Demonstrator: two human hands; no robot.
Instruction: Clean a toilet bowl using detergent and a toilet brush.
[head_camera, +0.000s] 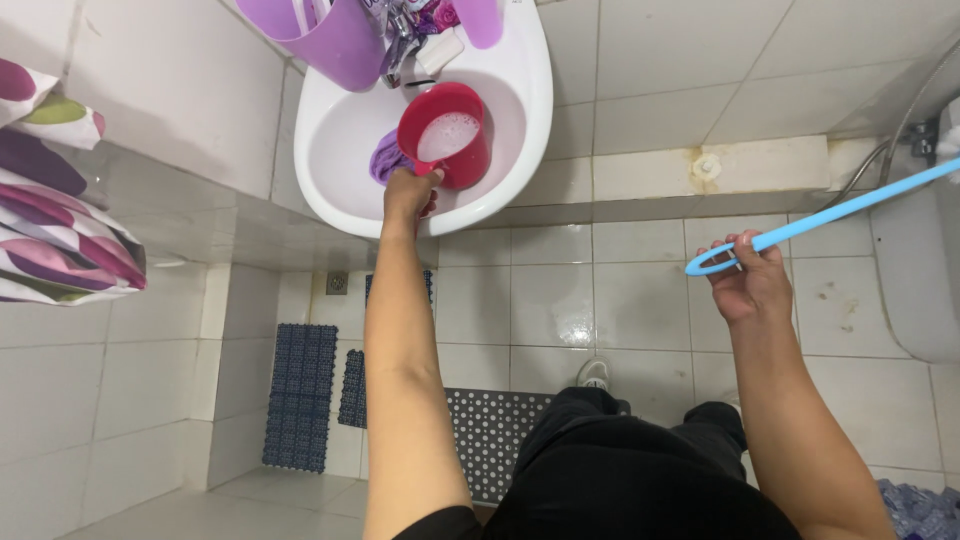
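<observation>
My left hand grips the handle of a red dipper cup filled with foamy water, holding it inside the white wash basin. A purple scrubber lies in the basin beside the cup. My right hand holds the looped end of a long light-blue handle that runs up to the right toward the toilet; its far end is out of view.
A purple plastic container and the tap sit at the basin's back. A patterned curtain hangs at left. Blue and dotted mats lie on the tiled floor near my feet. A hose runs along the right wall.
</observation>
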